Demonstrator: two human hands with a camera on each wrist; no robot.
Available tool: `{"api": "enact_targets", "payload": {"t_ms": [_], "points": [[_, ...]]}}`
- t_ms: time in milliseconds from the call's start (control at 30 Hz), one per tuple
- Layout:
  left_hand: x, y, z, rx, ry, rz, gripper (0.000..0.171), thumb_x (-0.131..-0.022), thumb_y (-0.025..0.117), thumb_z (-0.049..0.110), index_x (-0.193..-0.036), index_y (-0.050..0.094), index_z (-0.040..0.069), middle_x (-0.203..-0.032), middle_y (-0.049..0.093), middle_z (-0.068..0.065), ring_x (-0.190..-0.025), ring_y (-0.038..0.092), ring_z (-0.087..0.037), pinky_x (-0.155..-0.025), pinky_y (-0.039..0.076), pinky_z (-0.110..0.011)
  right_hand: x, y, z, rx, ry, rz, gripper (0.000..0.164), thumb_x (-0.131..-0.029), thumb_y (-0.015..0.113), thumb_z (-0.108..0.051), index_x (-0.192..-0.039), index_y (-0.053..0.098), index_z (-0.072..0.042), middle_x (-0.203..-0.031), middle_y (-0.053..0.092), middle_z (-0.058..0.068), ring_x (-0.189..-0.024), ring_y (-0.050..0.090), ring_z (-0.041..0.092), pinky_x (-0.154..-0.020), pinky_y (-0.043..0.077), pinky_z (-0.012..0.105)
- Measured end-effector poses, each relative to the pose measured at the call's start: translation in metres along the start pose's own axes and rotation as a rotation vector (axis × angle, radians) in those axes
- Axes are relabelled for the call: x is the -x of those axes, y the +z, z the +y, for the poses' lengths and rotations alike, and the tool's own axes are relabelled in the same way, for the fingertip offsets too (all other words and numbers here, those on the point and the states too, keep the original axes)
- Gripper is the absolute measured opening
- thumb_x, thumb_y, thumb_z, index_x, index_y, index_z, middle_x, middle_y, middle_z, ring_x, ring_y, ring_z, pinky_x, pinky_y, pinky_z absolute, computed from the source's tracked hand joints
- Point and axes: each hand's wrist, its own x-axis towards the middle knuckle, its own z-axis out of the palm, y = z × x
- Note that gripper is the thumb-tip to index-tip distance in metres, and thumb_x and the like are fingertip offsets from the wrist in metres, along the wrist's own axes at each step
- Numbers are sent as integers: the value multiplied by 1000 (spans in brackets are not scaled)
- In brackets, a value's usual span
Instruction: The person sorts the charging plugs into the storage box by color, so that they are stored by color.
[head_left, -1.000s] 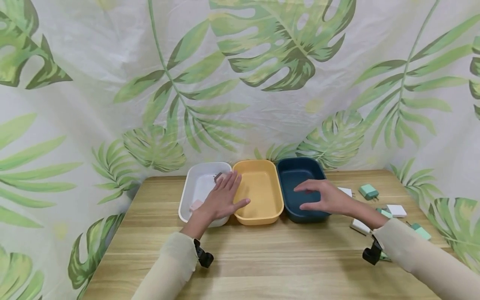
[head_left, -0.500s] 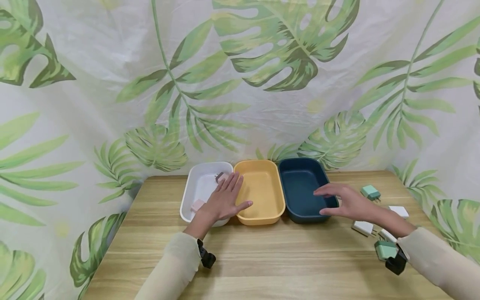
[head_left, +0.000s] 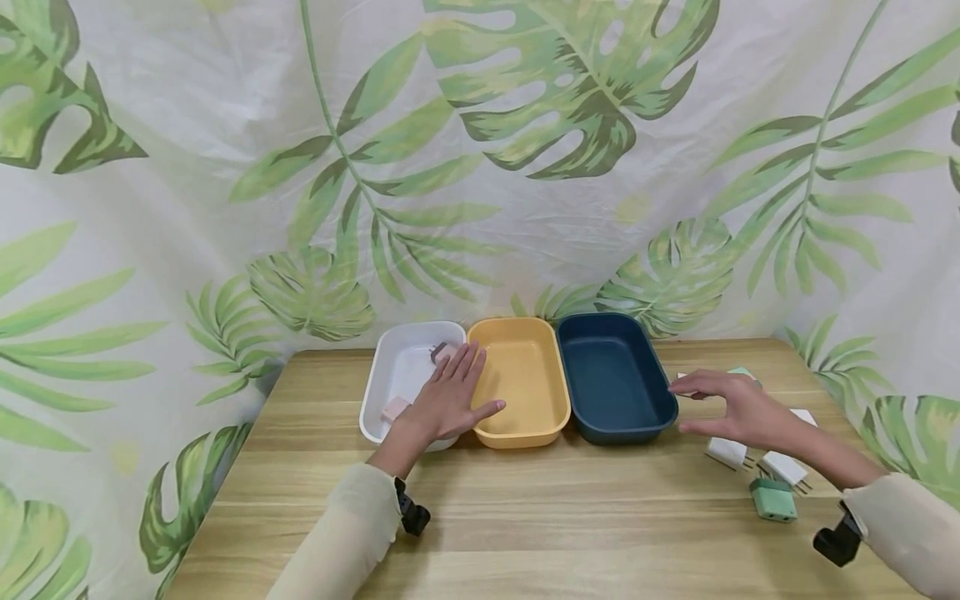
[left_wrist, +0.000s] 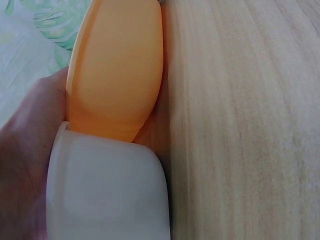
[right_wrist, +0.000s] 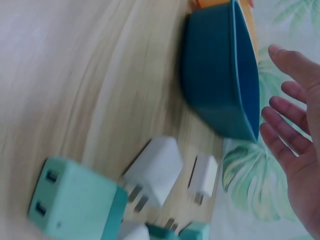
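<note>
My left hand (head_left: 442, 398) lies with straight fingers over the adjoining rims of the white bin (head_left: 386, 375) and the yellow bin (head_left: 522, 383). Two pink charger plugs (head_left: 395, 408) lie in the white bin, partly covered by that hand in the head view. My right hand (head_left: 738, 408) hovers beside the right rim of the dark blue bin (head_left: 611, 379), thumb and fingers spread apart with nothing between them. Below it on the table are white charger plugs (right_wrist: 156, 167) and green charger plugs (right_wrist: 75, 197), some hidden by the hand and forearm.
The three bins stand side by side at the back of the wooden table (head_left: 525, 517). A leaf-printed cloth (head_left: 525, 233) hangs right behind them. Black wrist cameras (head_left: 412, 510) are strapped at both sleeves.
My right hand has moved right, from above the dark blue bin to above the loose plugs, staying unclenched. The left hand has stayed over the white and yellow rims.
</note>
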Motion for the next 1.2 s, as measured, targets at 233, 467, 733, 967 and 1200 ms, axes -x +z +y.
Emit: {"api": "enact_targets", "payload": {"t_ms": [233,467,733,967,1200], "points": [[0,-1,1,8,8,18,100,-104,44,70,-170,11,4,-177,9,-18,-165,6,-31,-132,14,-53,17,-5,9,9,38,1,53,-73,97,-12,-122,78,-7,-116,78,7,-100,73,18,-82,59,21],[0,-2,0,4,7,6,102,-103,43,72,-170,8,4,-177,8,-18,-165,4,-31,-132,10,-51,32,-7,15,22,142,-38,50,-77,96,-19,-122,78,-6,-117,78,8,-97,75,19,-78,63,32],[0,-1,1,4,16,12,103,-102,46,71,-170,9,3,-177,9,-19,-165,4,-32,-132,10,-52,50,-4,27,-10,203,-71,46,-78,96,-19,-116,77,-2,-112,78,12,-90,76,16,-74,64,37],[-1,1,0,-8,12,-4,104,-102,45,72,-170,6,4,-178,5,-17,-165,2,-30,-133,7,-50,59,0,38,-18,281,-125,48,-79,96,-24,-116,78,0,-109,79,12,-88,77,17,-73,64,35],[-1,1,-1,-7,8,-14,104,-103,43,73,-170,3,5,-178,2,-16,-165,-1,-29,-133,6,-49,64,5,42,-51,284,-115,48,-77,97,-22,-115,78,-1,-107,80,9,-90,73,6,-72,62,29]]}}
